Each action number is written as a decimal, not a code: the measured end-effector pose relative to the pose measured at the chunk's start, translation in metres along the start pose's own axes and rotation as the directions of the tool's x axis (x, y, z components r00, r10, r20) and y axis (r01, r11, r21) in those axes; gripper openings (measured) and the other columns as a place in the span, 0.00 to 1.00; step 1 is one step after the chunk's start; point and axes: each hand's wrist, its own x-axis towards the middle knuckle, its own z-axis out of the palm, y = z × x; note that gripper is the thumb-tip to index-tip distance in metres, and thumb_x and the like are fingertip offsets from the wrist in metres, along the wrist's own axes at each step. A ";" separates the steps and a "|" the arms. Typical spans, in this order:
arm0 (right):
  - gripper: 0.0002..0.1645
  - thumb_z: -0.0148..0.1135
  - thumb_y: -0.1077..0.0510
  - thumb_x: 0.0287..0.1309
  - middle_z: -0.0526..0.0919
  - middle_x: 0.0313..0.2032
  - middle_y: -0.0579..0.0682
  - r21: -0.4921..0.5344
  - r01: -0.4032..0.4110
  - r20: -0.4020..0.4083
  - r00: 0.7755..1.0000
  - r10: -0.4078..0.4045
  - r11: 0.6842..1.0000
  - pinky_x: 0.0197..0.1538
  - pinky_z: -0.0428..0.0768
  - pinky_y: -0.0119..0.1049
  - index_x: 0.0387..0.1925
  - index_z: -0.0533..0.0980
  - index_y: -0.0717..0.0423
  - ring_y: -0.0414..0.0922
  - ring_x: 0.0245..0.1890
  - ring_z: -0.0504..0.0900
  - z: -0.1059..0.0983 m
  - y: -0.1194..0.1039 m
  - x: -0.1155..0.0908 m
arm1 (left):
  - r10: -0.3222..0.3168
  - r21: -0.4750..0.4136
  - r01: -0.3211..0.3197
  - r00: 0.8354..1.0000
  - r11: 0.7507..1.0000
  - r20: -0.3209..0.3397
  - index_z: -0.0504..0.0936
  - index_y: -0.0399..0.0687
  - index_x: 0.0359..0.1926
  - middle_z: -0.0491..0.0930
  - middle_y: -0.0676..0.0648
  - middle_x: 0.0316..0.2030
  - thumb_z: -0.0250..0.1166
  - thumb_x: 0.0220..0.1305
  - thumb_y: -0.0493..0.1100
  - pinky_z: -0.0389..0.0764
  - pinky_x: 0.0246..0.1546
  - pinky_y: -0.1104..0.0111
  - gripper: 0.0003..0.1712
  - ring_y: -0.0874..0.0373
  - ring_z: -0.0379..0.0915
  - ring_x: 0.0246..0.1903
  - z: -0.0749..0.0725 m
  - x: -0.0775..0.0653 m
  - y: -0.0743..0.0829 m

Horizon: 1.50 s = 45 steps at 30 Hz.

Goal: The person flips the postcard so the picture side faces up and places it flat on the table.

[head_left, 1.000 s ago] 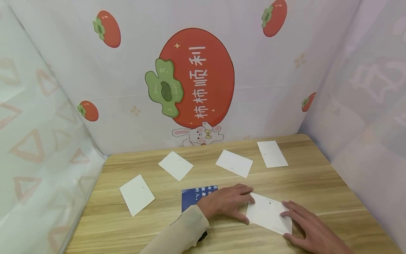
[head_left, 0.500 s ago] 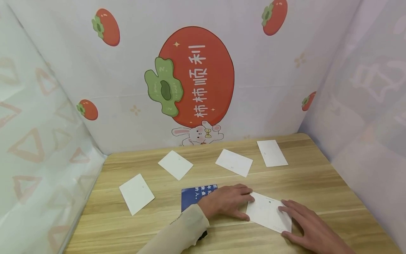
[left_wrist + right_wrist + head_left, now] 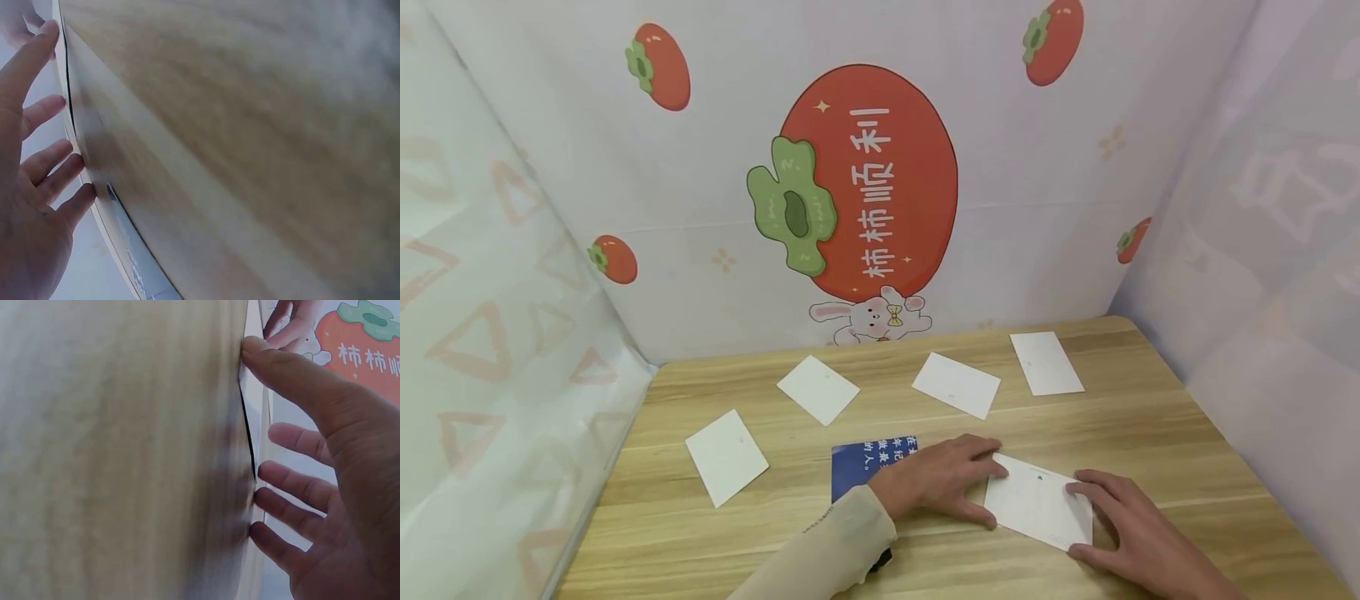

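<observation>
A white card [image 3: 1037, 502] with a small dark mark and faint print lies on the wooden table in the head view, between both hands. My left hand [image 3: 940, 479] touches its left side, one fingertip over the card and the thumb at the lower corner. At the card's right side, my right hand [image 3: 1123, 521] rests with fingers on the upper part and its thumb by the lower corner. Spread, fairly straight fingers show on the left hand [image 3: 37, 181] and the right hand [image 3: 331, 481] in the wrist views. Beneath my left forearm, a blue card [image 3: 853, 471] with white writing is partly covered.
Further white cards lie apart on the wooden table [image 3: 647, 517]: one at left [image 3: 727, 457], one at back left [image 3: 818, 390], one at back centre [image 3: 957, 385] and one at back right [image 3: 1047, 363]. A printed cloth backdrop [image 3: 1037, 208] stands behind the table.
Both hands stay at the card's two sides. My right hand's fingers have shifted very slightly on the card; the view has also drifted a little. The other cards have not moved.
</observation>
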 end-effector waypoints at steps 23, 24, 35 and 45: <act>0.60 0.90 0.29 0.27 0.75 0.53 0.47 0.008 -0.134 0.144 0.981 0.132 0.991 0.46 0.79 0.36 0.63 0.82 0.55 0.43 0.49 0.70 -0.007 -0.006 0.014 | -0.160 -0.004 0.161 0.986 0.987 0.046 0.71 0.67 0.80 0.72 0.60 0.67 0.75 0.60 0.75 0.69 0.69 0.75 0.52 0.65 0.66 0.63 -0.007 0.016 0.009; 0.60 0.90 0.28 0.27 0.75 0.53 0.48 0.009 -0.136 0.142 0.981 0.133 0.991 0.46 0.79 0.36 0.62 0.82 0.55 0.43 0.49 0.71 -0.006 -0.006 0.014 | -0.163 -0.010 0.164 0.986 0.986 0.045 0.71 0.67 0.80 0.72 0.59 0.69 0.75 0.60 0.75 0.69 0.70 0.75 0.52 0.65 0.66 0.65 -0.006 0.016 0.009; 0.63 0.90 0.31 0.35 0.81 0.52 0.44 -0.048 -0.106 0.076 0.991 0.109 0.993 0.52 0.80 0.47 0.70 0.75 0.53 0.44 0.49 0.79 -0.002 -0.003 0.020 | -0.158 -0.174 0.150 0.987 0.973 -0.038 0.64 0.70 0.84 0.72 0.59 0.73 0.76 0.68 0.64 0.71 0.74 0.71 0.49 0.64 0.67 0.71 0.000 0.010 -0.005; 0.60 0.90 0.54 0.40 0.85 0.59 0.56 0.005 -0.035 -0.069 0.997 0.035 0.999 0.69 0.69 0.58 0.77 0.71 0.53 0.55 0.56 0.78 0.001 0.004 0.026 | -0.102 -0.085 0.081 0.954 0.993 -0.280 0.68 0.62 0.83 0.77 0.55 0.72 0.71 0.76 0.56 0.74 0.73 0.66 0.40 0.60 0.71 0.72 -0.001 0.003 -0.013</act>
